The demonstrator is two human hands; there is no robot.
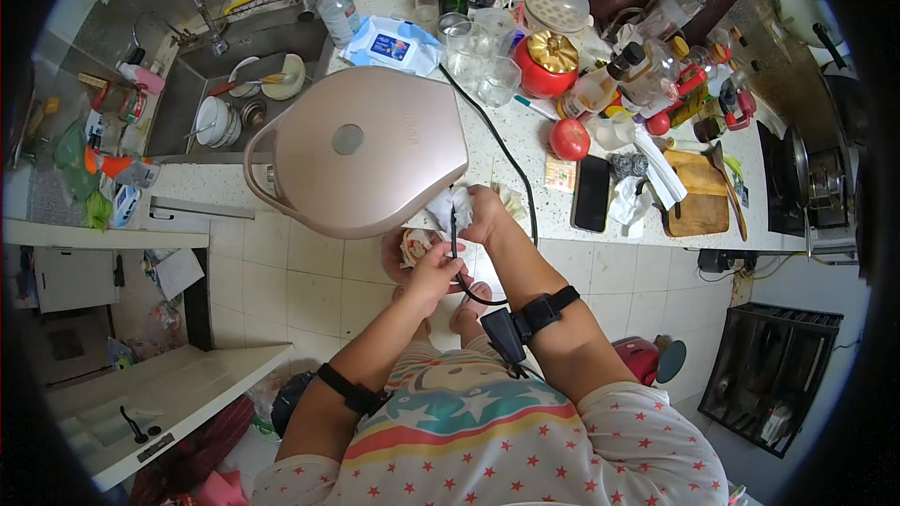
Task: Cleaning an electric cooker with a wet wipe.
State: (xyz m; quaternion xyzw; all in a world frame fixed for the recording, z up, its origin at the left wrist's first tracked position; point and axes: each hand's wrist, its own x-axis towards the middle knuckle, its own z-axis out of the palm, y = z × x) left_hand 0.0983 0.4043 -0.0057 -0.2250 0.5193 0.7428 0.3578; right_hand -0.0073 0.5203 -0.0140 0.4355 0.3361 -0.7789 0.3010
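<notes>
A rose-gold rice cooker (380, 154) stands at the counter's front edge, its carry handle (252, 169) to the left. From near its right front a black power cord (517, 172) loops over the counter and hangs down towards me. My left hand (437, 270) pinches the cord below the counter edge. Just above it, my right hand (485, 214) holds a crumpled white wipe (448, 205) against the cord, close to the cooker's lower side. The fingertips of my right hand are partly hidden by the wipe.
A sink (211, 91) with bowls lies at the left. On the counter are a wipes pack (394, 46), drinking glasses (496, 81), a red pot (545, 74), an apple (569, 139), a phone (591, 193) and a cutting board (696, 193). A cabinet door (190, 407) hangs open, lower left.
</notes>
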